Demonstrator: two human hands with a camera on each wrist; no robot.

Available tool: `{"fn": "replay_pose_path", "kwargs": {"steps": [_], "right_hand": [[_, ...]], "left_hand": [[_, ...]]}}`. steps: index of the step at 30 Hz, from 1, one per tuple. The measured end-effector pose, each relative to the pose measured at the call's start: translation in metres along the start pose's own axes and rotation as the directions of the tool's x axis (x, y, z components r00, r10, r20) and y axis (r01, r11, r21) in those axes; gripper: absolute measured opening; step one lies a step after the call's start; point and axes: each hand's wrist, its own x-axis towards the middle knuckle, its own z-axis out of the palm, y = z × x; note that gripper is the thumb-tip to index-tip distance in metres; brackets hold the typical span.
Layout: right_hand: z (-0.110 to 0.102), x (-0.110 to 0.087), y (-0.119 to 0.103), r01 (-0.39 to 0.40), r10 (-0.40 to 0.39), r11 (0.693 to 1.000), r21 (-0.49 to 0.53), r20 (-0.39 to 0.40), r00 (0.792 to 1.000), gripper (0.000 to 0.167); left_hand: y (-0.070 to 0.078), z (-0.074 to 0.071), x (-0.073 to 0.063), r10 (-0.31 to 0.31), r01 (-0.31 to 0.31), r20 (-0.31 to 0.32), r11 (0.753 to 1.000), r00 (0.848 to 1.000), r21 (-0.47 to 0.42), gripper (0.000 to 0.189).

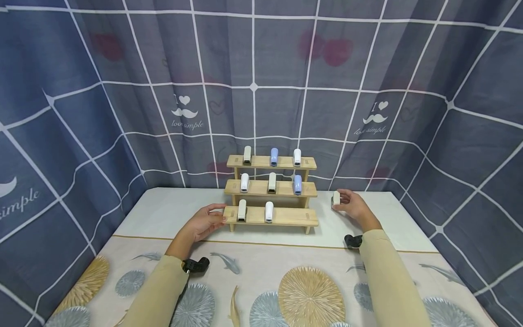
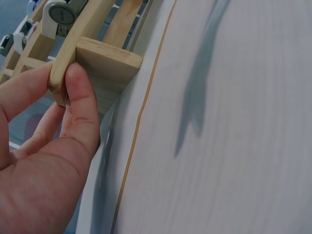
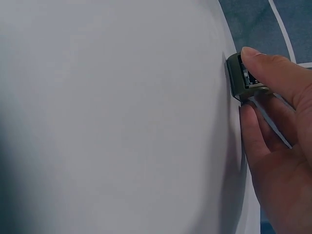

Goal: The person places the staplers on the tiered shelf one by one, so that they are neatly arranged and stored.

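Note:
A three-tier wooden display stand [image 1: 282, 216] stands on the white table part, and my left hand [image 1: 203, 223] pinches the left end of its lowest shelf. In the left wrist view, thumb and forefinger grip the shelf's wooden end [image 2: 62, 73]. To the right of the stand, my right hand [image 1: 354, 206] holds a small pale green stapler [image 1: 336, 198] between thumb and fingers, right at the white surface. Its dark green end with a metal part shows in the right wrist view. On the lowest shelf are a pale green stapler [image 1: 242, 210] and a white stapler [image 1: 268, 211].
The middle shelf bears white [image 1: 244, 182], pale green [image 1: 272, 182] and blue [image 1: 298, 185] staplers; the top shelf bears three more in the same colours. A grid-patterned curtain [image 1: 282, 113] hangs behind and at both sides. A patterned cloth [image 1: 253, 272] covers the table's front.

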Motion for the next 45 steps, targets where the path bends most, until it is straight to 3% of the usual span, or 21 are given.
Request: {"fn": "replay_pose_path", "kwargs": {"steps": [5,22,35,45], "right_hand": [[-0.001,-0.0005,0.0005,0.009,-0.01,1.0,0.027,0.006,1.0,0.086],[-0.0022,-0.0007,-0.0027,0.035,-0.036,0.998,0.045,0.016,0.999,0.087],[-0.0006,0.0003,-0.0016,0.033,-0.034,0.999,0.035,0.01,0.999,0.083],[0.0007,-0.0013,0.0039,0.057,-0.057,0.998,-0.008,-0.043,0.997,0.08]], "left_hand": [[-0.0004,0.0017,0.0022,-0.029,0.029,-0.023,1.0,0.999,0.013,0.066],[-0.0012,0.004,0.0055,-0.042,0.042,-0.06,0.999,0.997,-0.001,0.064],[-0.002,0.0012,0.0067,-0.043,0.043,-0.042,0.999,0.998,0.005,0.065],[0.0007,0.0012,0.0039,-0.033,0.034,-0.034,0.999,0.999,0.02,0.064]]}}
